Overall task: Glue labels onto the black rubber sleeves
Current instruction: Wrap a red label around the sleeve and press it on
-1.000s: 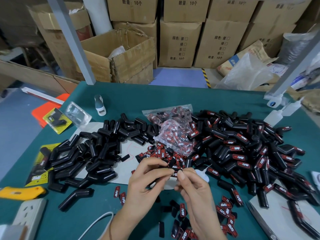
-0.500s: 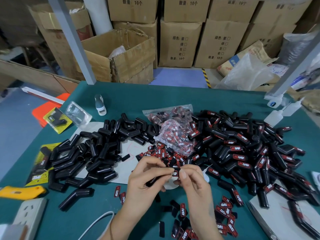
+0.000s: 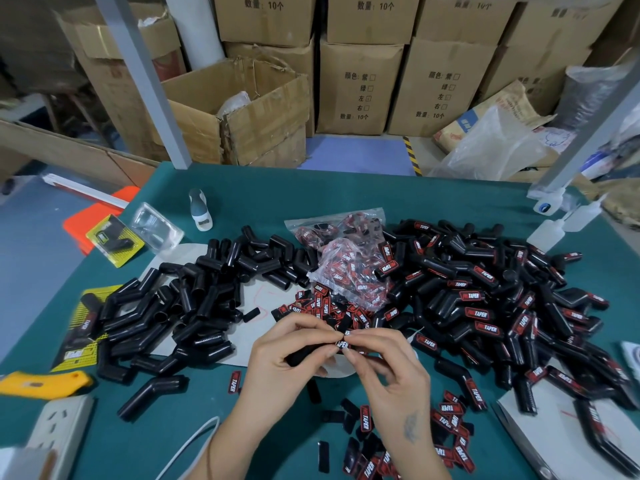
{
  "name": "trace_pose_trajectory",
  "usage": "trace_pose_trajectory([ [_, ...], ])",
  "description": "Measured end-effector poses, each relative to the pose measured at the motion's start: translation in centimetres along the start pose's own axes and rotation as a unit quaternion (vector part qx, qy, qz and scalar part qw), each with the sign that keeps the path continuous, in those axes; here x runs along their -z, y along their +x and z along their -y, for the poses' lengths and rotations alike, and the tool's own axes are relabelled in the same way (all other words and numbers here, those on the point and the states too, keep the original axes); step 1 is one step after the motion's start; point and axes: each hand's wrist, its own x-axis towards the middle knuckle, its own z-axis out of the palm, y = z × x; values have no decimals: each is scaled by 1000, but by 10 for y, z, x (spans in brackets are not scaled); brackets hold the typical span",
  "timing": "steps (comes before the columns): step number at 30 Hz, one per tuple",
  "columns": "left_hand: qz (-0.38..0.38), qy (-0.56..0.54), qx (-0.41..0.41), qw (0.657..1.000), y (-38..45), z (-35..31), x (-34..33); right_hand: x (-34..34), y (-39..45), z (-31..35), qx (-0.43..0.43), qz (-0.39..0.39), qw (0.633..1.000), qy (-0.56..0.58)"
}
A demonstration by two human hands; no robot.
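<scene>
Matte black rubber sleeve (image 3: pixel 304 353), tubular, clasped in left hand (image 3: pixel 287 355) over the green bench (image 3: pixel 263 188), near centre. Right hand (image 3: pixel 388 368) fingertips pinch a glossy red-black label (image 3: pixel 343 344) onto it.

unlabelled sleeves (image 3: pixel 194 306) left on table (image 3: pixel 311 199), labelled sleeves (image 3: pixel 485 299) right, label bag (image 3: pixel 346 265) between

I see a black rubber sleeve (image 3: pixel 302 355) held tilted above the counter, red-and-black label (image 3: pixel 343 344) at its upper end, plain sleeves (image 3: pixel 194 299) heaped left, labelled sleeves (image 3: pixel 485 306) heaped right
</scene>
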Motion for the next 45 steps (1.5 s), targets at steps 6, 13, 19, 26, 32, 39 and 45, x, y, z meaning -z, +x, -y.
trace_pose_trajectory([
  [6,-9,21,-29,999,0,4,0,1,0,0,13,3,1000,-12],
  [13,-16,29,-45,998,0,5,-1,3,0,-1,20,4,1000,-22],
  [19,-15,33,-46,998,0,5,0,4,0,-4,17,9,1000,-14],
  [26,-22,52,-53,997,0,6,0,4,0,-6,17,17,1000,-13],
  [32,-36,57,-61,996,0,6,-2,5,2,-8,48,30,998,-41],
  [39,-36,56,-61,996,0,6,-3,7,2,-12,80,39,992,-88],
  [45,-34,53,-58,996,-1,5,-3,8,2,-11,80,32,993,-75],
])
